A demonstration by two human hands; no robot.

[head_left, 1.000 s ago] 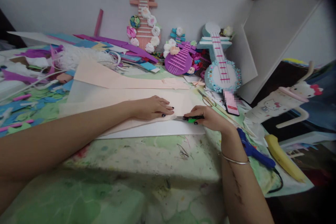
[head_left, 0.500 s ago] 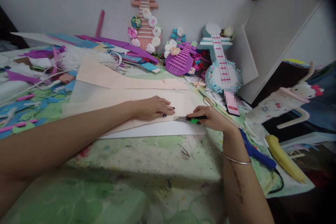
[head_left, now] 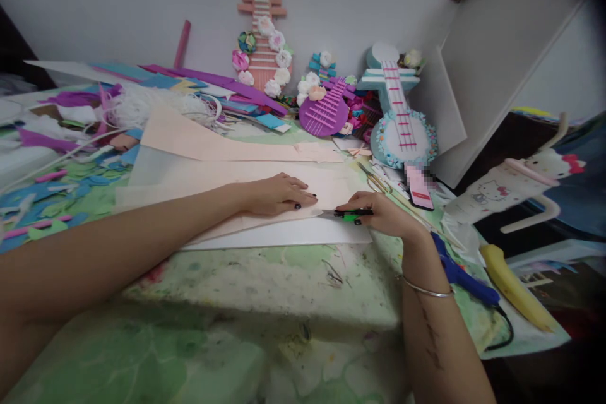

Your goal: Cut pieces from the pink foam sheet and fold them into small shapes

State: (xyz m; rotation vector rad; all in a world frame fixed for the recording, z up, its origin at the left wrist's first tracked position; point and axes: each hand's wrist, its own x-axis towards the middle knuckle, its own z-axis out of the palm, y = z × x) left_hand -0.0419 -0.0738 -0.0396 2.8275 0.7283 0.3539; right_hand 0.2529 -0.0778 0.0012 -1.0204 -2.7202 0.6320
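My left hand (head_left: 277, 194) lies flat on a pale peach sheet (head_left: 331, 186), its fingers stretched to the right. In my right hand (head_left: 386, 213) is a black and green utility knife (head_left: 351, 214), gripped with its thin blade pointing left at the sheet's near right edge. Beneath the sheet lies a white board (head_left: 284, 235), showing along the front. A peach cut piece (head_left: 227, 148) with a wide left end rests just behind, on a translucent sheet (head_left: 156, 167).
Coloured scraps (head_left: 61, 196) cover the left of the table. Decorated model instruments (head_left: 402, 120) lean along the back. Gold-handled scissors (head_left: 379, 183), a phone (head_left: 419, 188), a blue tool with a cord (head_left: 466, 278), a banana (head_left: 514, 287) and a white cup (head_left: 492, 192) sit at the right.
The knife blade shows a little more at the sheet's edge. Both hands keep nearly the same place, and the whole view has shifted slightly.
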